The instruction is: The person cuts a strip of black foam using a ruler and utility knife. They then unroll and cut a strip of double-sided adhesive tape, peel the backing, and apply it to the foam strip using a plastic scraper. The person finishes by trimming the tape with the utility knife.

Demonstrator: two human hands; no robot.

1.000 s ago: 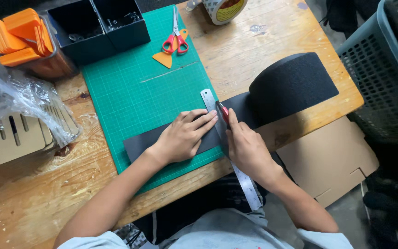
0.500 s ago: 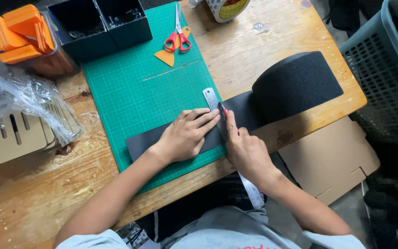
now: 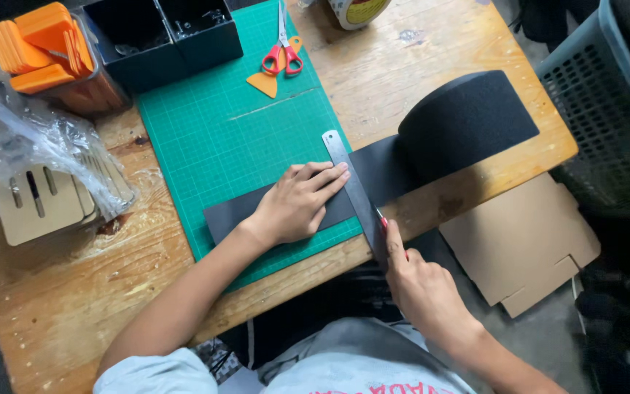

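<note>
I look down on a worn wooden table with a green cutting mat as my landmark: across the mat's near edge lies a black strip, unrolled from a wide black roll standing just off the mat's right side. My left hand presses flat and open on the strip, fingertips against a steel ruler laid across it at the mat's right edge, while my right hand, just off the mat's near right corner, is closed around a red-handled knife at the ruler's near end. At the mat's far edge sit 1 pair of red scissors and 2 black bins.
</note>
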